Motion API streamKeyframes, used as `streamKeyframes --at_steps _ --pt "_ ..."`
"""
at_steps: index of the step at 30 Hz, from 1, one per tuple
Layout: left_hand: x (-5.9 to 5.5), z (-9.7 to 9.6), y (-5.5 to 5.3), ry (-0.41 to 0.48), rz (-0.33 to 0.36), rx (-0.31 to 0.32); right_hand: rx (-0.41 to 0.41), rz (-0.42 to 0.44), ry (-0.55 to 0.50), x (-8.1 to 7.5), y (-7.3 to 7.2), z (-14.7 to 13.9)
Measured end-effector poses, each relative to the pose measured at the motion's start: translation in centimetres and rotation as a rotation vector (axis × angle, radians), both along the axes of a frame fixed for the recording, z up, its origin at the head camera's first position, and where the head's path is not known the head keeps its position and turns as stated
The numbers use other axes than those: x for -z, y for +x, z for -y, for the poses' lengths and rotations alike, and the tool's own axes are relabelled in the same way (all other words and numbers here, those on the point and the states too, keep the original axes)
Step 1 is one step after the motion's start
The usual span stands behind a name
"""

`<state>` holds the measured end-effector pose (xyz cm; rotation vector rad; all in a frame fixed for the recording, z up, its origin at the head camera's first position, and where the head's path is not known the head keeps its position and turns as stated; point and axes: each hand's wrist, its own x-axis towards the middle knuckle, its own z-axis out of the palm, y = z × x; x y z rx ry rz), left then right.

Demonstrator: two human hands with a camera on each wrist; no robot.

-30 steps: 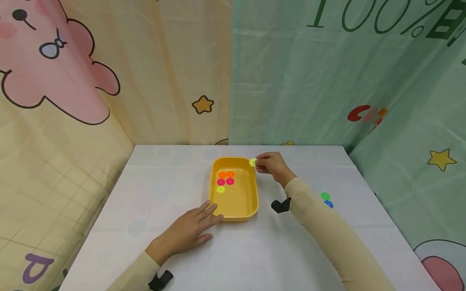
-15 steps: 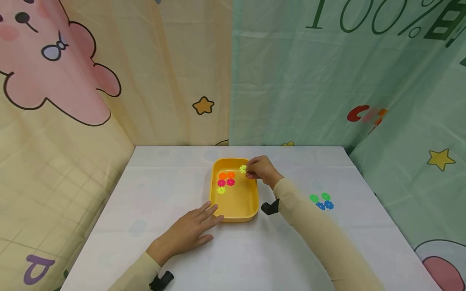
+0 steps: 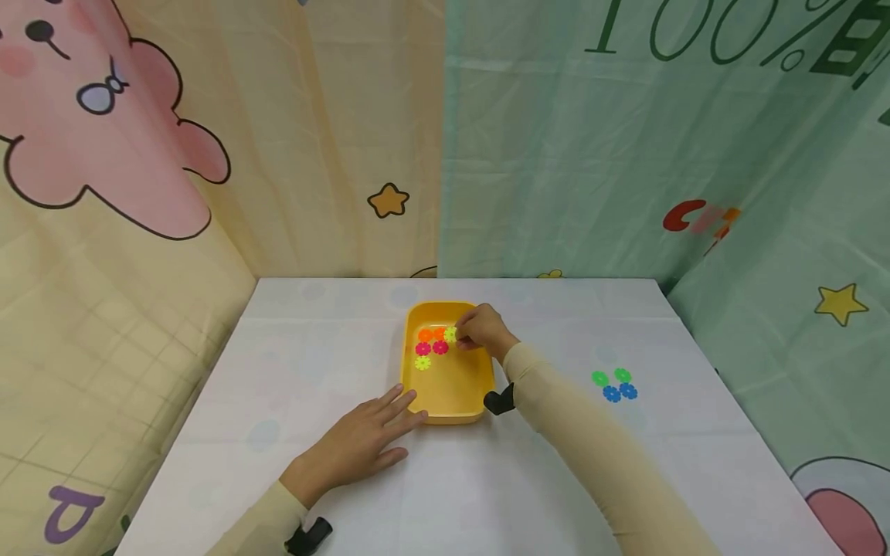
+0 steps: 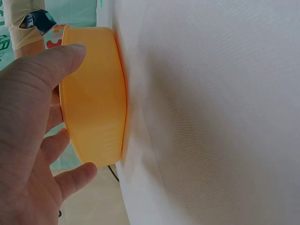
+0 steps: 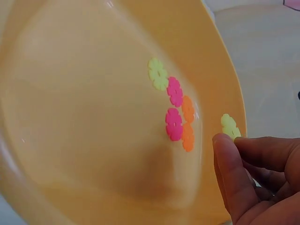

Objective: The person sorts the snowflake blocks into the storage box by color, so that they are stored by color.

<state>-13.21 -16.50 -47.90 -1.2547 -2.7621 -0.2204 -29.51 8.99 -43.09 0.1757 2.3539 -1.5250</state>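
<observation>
A yellow-green flower-shaped plastic piece is pinched between thumb and finger of my right hand, over the far right part of a yellow tray. Inside the tray lie two orange flower pieces, two pink flower pieces and one yellow-green flower piece, set in short rows. My left hand has its fingers spread at the tray's near left corner. In the left wrist view, its thumb and fingers reach the tray's side and rim.
Two green flower pieces and two blue flower pieces lie on the white table to the right, beyond the right sleeve. Printed curtains stand behind and beside the table.
My right hand has carried the yellow-green flower piece left from the tray's far right rim to beside the orange pieces. The left hand stays where it was.
</observation>
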Motion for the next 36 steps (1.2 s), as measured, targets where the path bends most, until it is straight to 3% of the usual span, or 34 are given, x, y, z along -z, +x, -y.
streamKeyframes --at_steps 10,20,29,36 --pt "-0.4 0.2 -0.1 -0.017 0.023 -0.015 -0.081 -0.002 0.113 0.8 0.5 2.1" --pt "-0.1 0.2 -0.2 -0.01 -0.011 -0.004 -0.101 0.042 0.284 1.6 0.4 3.9" --pt "-0.2 0.1 -0.1 -0.033 0.024 -0.02 -0.109 0.04 0.44 1.8 0.2 4.3" --pt "-0.1 0.1 -0.1 -0.028 0.036 -0.02 -0.101 0.036 0.481 2.5 0.2 4.4"
